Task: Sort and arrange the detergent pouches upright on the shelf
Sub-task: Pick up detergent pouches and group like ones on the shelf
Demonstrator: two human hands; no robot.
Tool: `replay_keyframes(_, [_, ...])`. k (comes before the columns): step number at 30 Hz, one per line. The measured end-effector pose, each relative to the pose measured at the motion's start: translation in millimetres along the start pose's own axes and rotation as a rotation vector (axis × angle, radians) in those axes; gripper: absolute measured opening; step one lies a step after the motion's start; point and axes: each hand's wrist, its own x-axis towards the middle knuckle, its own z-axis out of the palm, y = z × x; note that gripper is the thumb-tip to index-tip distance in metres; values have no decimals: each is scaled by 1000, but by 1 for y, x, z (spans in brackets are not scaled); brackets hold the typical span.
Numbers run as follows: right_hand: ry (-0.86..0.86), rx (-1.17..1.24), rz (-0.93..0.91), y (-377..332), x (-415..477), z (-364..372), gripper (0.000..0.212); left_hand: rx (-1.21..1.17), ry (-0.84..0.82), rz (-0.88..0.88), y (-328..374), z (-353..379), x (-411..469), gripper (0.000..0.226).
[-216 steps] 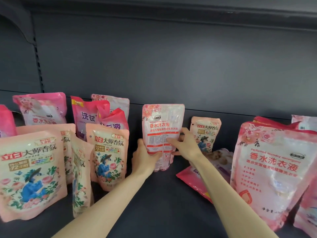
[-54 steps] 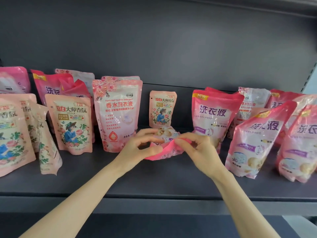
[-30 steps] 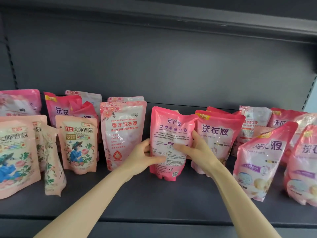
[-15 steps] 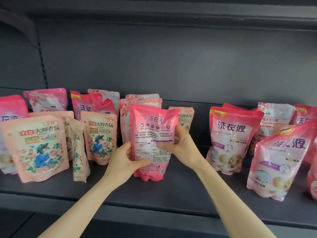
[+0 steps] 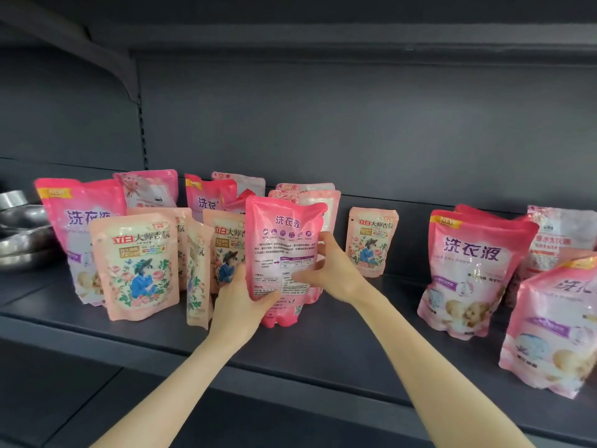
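Pink pouch [image 5: 284,240], back print out, upright on shelf [image 5: 355,350], L hand [image 5: 239,308] & R hand [image 5: 339,273] grips clasp its sides.

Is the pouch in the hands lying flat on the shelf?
No, the bright pink pouch is held upright, left hand and right hand gripping its sides.

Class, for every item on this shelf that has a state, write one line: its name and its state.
Held pouch: upright, back label facing out, gripped by both hands.
Left hand: grips its lower left edge.
Right hand: grips its right edge.
Sideways pouch: standing, edge-on.
Small floral pouch: upright, alone at back.
Bowls: stacked.
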Motion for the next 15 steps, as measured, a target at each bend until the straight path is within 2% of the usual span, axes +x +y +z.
replay_keyframes(4, [29,-69,4,0,-3,1,72,81,-72,-22,-4,-5,-3,72])
replay_keyframes(8, [51,-112,5,-2,-5,3,72,115,-94,-9,-7,-8,-9,61])
replay_keyframes(15, [68,-155,3,-3,-9,1,81,156,-75,30,-12,-9,-15,56])
